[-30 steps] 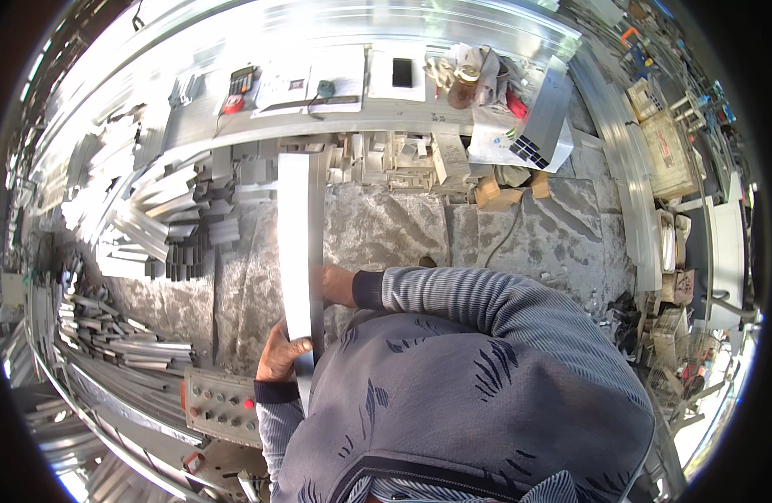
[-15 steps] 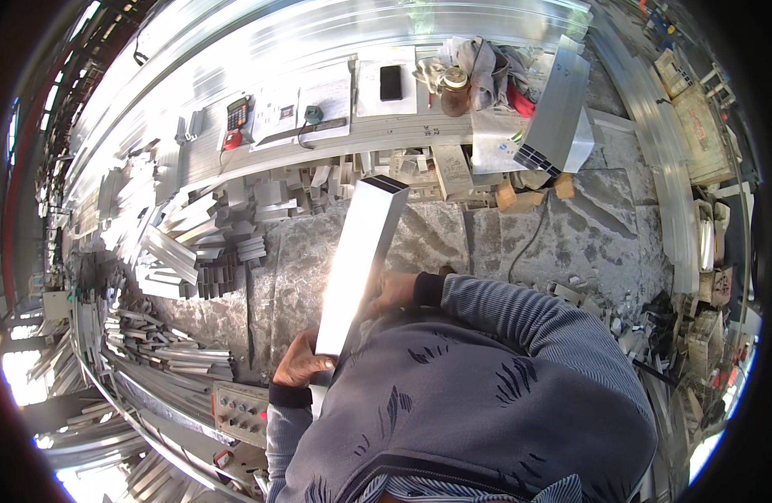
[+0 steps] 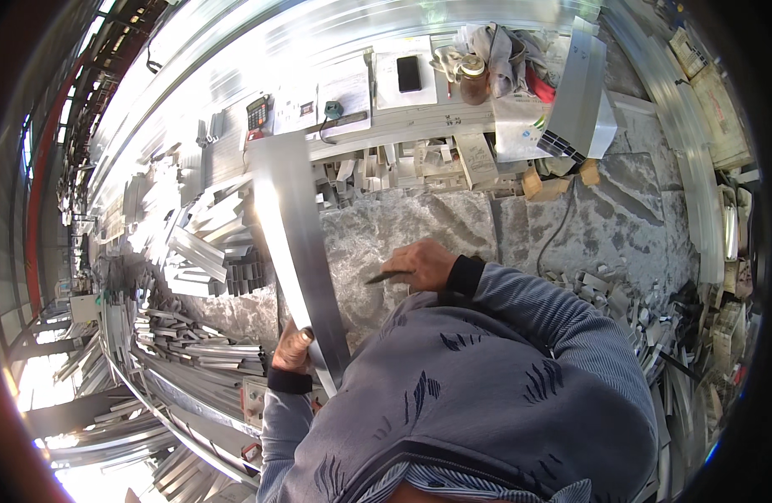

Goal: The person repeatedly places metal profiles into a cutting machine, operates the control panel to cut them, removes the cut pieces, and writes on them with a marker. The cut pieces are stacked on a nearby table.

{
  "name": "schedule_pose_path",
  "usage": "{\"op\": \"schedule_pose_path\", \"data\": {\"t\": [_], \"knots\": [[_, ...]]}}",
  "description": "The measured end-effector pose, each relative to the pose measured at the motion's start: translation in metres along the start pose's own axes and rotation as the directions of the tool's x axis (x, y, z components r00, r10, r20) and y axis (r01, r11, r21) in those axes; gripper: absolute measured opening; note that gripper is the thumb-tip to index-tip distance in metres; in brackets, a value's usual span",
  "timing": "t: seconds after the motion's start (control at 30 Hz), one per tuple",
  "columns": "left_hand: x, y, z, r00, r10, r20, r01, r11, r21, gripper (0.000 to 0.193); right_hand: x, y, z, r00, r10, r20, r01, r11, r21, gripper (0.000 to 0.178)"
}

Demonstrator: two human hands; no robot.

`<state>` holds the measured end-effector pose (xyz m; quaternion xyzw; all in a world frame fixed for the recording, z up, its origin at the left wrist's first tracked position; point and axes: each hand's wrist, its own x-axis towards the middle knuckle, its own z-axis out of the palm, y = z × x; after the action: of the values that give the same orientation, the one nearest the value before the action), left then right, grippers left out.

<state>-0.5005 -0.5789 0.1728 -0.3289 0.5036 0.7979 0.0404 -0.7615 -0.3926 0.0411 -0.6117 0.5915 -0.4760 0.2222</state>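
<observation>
A long flat aluminium profile (image 3: 292, 243) runs from near my chest up toward the bench, shining in the sun. My left hand (image 3: 292, 348) grips its near end from the left side. My right hand (image 3: 424, 264) is off the profile, to its right over the stone floor, and holds a thin dark pencil-like tool (image 3: 384, 276) that points left toward the profile. My grey patterned sleeves and chest fill the lower middle of the picture.
A long bench (image 3: 352, 126) at the top carries a calculator (image 3: 257, 111), a phone (image 3: 409, 73), papers, a jar and rags. Offcuts lie under it. Stacks of aluminium profiles (image 3: 193, 251) fill the left; a big profile block (image 3: 579, 92) leans at upper right.
The profile has swung so its far end now points up-left instead of up-right. My right hand has come off it and moved right, with the pencil-like tool showing in it.
</observation>
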Motion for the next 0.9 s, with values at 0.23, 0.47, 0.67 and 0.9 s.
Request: {"op": "schedule_pose_path", "data": {"t": [0.23,0.47,0.67,0.9], "knots": [[-0.024,0.017,-0.098,0.873,0.413,-0.258,-0.355,0.903,0.244,0.077,-0.054,0.014,0.013,0.813,0.552,-0.184,-0.440,0.791,0.426,0.036],[-0.004,0.009,-0.129,0.767,0.531,-0.359,-0.278,0.780,0.561,0.048,-0.077,-0.013,0.007,0.613,0.790,-0.031,-0.402,0.346,0.848,0.043],[0.033,-0.028,-0.114,0.778,0.599,-0.190,-0.286,0.606,0.742,0.027,-0.065,-0.052,-0.005,0.698,0.709,-0.104,-0.253,0.380,0.890,0.043],[0.057,-0.076,-0.055,0.846,0.505,-0.174,-0.296,0.714,0.635,0.024,-0.031,-0.095,-0.016,0.766,0.618,-0.179,-0.284,0.575,0.768,0.033]]}}
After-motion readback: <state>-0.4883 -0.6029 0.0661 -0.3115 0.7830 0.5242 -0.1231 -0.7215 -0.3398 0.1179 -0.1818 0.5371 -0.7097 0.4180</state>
